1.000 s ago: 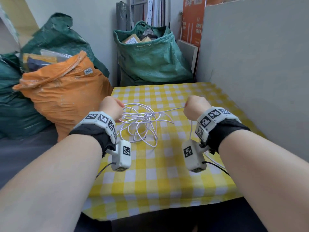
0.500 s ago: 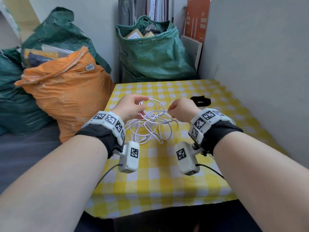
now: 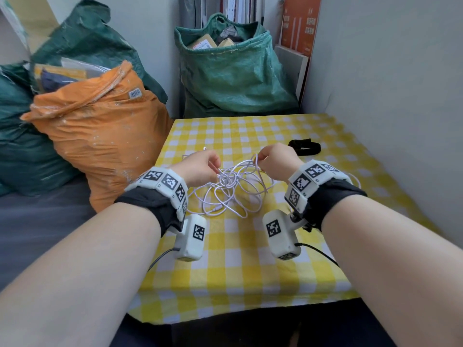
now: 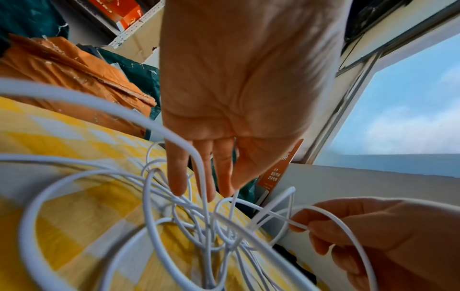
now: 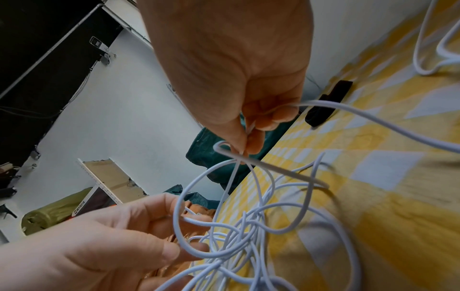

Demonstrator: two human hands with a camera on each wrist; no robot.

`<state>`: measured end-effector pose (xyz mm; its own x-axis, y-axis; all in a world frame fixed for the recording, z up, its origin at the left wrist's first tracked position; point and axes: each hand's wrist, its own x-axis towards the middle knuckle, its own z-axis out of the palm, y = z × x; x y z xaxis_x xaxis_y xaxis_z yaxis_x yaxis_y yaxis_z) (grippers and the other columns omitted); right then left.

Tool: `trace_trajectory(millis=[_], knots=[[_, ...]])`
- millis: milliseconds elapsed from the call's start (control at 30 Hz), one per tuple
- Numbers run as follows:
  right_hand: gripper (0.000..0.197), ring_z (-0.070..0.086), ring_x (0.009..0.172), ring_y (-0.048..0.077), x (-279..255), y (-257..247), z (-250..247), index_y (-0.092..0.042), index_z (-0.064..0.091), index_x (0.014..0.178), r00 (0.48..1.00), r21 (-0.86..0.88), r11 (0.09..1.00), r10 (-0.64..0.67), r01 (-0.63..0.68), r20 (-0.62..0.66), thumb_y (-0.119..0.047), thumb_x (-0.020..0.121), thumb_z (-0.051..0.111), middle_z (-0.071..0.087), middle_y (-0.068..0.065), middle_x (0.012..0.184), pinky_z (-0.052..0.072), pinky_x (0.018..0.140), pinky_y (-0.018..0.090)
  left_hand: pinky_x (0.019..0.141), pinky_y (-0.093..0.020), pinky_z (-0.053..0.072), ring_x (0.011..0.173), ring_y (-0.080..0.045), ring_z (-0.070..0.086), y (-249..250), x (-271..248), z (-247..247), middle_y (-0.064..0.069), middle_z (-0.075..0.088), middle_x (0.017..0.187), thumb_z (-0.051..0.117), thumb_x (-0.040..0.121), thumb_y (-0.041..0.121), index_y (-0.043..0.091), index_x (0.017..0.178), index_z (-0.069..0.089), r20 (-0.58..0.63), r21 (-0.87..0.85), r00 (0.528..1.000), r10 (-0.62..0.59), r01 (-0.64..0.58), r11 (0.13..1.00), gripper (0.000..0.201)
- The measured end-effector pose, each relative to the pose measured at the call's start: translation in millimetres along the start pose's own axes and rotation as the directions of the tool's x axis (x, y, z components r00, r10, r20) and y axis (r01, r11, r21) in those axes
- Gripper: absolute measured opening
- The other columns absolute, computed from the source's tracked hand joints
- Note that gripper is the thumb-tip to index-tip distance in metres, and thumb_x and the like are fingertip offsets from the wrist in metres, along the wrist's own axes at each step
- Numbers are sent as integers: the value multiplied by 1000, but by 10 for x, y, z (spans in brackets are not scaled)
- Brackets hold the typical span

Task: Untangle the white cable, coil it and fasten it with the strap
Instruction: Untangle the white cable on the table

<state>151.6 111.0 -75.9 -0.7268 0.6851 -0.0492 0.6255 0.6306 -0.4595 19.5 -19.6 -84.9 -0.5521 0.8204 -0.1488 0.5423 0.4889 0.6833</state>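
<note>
Working the knot: both hands are in the white cable (image 3: 233,186), which sits as a loose snarl on the yellow checked tablecloth (image 3: 240,246), directly under and between the fingertips.

Right hand (image 3: 274,160): thumb and forefinger pinched on one strand near a sharp bend, other fingers curled in behind. Right wrist view shows the pinch (image 5: 245,137) clearly, with the strand running out of it toward the far side and back down into the tangle. My read: it lifts that one run to see where it threads.

Left hand (image 3: 200,166): fingers (image 4: 178,177) mostly straight in its own wrist view, tips poking down into the loops. In the right wrist view thumb and forefinger close lightly around a loop. Looks like a loose hold on a strand, not a firm grip, probably steadying the mass while the right hand pulls.

Main knot lies just below the left fingertips, several loops crossing at one spot. One connector end (image 3: 217,209) lies free on the cloth on the near side of both hands.

Black strap (image 3: 304,147) sits just beyond the right knuckles, untouched, well clear of the snarl. Sensible parking: within reach for the last step.

Judgement: still early untangling; no coiling started. Risk: pulling the pinched strand hard could tighten the central crossing.
</note>
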Motion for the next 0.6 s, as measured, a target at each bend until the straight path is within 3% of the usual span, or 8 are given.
trace_trajectory(millis=[67, 200, 300, 367, 500, 600], knots=[[23, 54, 81, 20, 1, -6, -1, -15, 69, 102, 1000, 31, 999, -10, 10, 6, -13, 95, 47, 63, 5, 90, 41, 68, 25, 59, -22, 44, 85, -15, 57, 3, 21, 8, -2, 62, 101, 53, 82, -9, 22, 78, 50, -1, -26, 1000, 22, -22, 999, 32], [24, 52, 78, 17, 12, -29, 4, -15, 70, 103, 999, 55, 998, -35, 34, 19, -10, 94, 49, 57, 1, 86, 39, 59, 24, 70, -37, 52, 88, -20, 60, 35, 54, 1, -3, 62, 115, 45, 81, -12, 25, 78, 55, -31, -41, 998, 56, -57, 998, 38], [26, 50, 67, 15, 31, -63, 33, -15, 70, 104, 997, 49, 997, -62, 60, 40, -8, 94, 47, 55, -2, 76, 37, 51, 22, 76, -42, 55, 98, -31, 62, 33, 81, 6, -3, 59, 111, 48, 83, -9, 25, 79, 56, -29, -22, 998, 56, -57, 998, 35], [27, 47, 61, 12, 54, -83, 57, -15, 70, 103, 995, 28, 997, -79, 78, 54, -8, 93, 47, 56, -3, 73, 36, 47, 19, 75, -42, 57, 99, -32, 62, 9, 100, 8, -3, 57, 111, 49, 83, -9, 24, 80, 57, -18, -35, 999, 47, -48, 998, 34], [26, 52, 75, 18, 98, -102, 113, -15, 71, 104, 993, 10, 996, -85, 84, 82, -9, 93, 48, 60, 1, 88, 37, 48, 21, 77, -41, 58, 96, -28, 62, -59, 138, 5, -6, 57, 110, 50, 83, -9, 23, 80, 57, -11, -58, 999, 35, -35, 998, 33], [28, 53, 77, 19, 122, -106, 159, -14, 72, 107, 991, -5, 996, -83, 84, 109, -9, 93, 48, 64, 5, 91, 41, 57, 24, 71, -35, 56, 82, -22, 61, -92, 167, 7, -5, 61, 101, 49, 83, -12, 21, 78, 55, -26, -106, 999, 34, -37, 994, 34]])
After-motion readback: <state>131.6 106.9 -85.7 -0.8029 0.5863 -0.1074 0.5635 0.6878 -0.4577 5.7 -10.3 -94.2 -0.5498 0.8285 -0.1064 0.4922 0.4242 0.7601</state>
